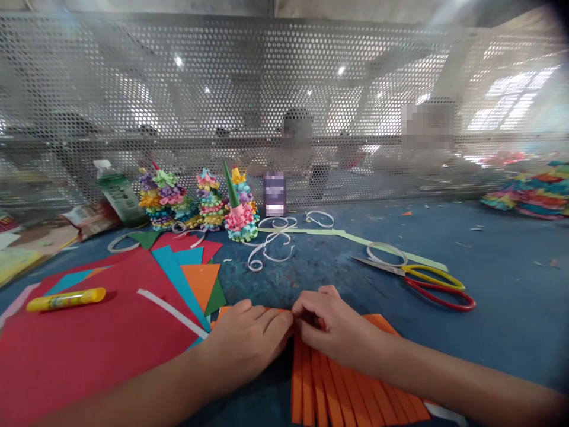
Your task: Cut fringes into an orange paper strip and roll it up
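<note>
Orange paper [342, 379], cut into a fringe of strips running near to far, lies on the blue worktop [511, 308] directly before the hands. Its uncut far edge runs left to right under the curled fingers [306, 305]. The right hand [338, 326], nearer the sheet's middle, is closed on that edge; the curved left hand [244, 338] meets it from beside red card [89, 356], its grip impossible to tell. Scissors [435, 284] lie far right.
</note>
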A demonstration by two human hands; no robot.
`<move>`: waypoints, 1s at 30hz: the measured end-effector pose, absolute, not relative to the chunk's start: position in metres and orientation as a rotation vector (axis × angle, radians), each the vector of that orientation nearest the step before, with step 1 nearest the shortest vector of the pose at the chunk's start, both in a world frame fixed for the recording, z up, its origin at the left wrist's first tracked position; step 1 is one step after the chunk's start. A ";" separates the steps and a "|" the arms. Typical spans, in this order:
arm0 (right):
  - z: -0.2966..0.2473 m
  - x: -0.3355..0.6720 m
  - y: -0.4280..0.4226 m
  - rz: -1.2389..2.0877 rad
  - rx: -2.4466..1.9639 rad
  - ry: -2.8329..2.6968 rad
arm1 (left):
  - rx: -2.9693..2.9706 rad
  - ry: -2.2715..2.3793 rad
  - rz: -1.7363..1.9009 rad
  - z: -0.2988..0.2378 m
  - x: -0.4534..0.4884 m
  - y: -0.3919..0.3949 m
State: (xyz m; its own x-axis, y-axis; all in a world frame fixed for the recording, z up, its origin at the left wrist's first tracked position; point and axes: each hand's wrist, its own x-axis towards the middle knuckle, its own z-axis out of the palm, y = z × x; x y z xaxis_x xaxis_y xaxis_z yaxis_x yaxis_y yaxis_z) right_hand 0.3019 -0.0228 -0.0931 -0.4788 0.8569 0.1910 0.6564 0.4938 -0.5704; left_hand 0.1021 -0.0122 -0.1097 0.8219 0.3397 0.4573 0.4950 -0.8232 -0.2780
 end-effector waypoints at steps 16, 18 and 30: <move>-0.098 0.314 -0.014 -0.057 -1.290 -2.593 | -2.324 -0.792 -0.220 -0.091 0.095 0.017; -0.099 0.318 -0.007 -0.105 -1.295 -2.620 | -2.413 -0.819 -0.227 -0.086 0.099 0.009; -0.079 0.335 -0.017 -0.066 -1.596 -2.618 | -2.888 -0.770 -0.026 -0.077 0.108 -0.032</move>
